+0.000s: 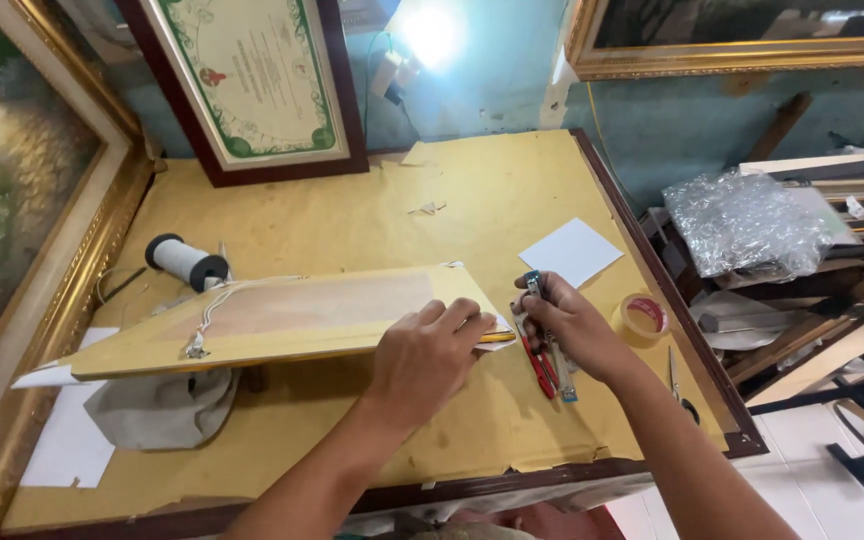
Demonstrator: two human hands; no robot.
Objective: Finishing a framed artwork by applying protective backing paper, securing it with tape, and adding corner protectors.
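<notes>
A picture frame point(282, 320) lies face down on the paper-covered table point(372, 215), its brown paper back up and a white hanging cord point(214, 315) fixed near its left end. My left hand point(427, 355) presses flat on the frame's right end. My right hand point(572, 320) sits just right of that end and grips a small blue-and-metal tool point(533, 285). Red-handled pliers point(540, 365) lie under that hand on the table.
A spool of white cord point(187, 262), a grey cloth point(162, 405), a white card point(570, 251), a tape roll point(642, 318) and scissors point(679, 385) lie on the table. Framed pictures lean at left and rear. Bubble wrap point(747, 222) and frame mouldings crowd the right.
</notes>
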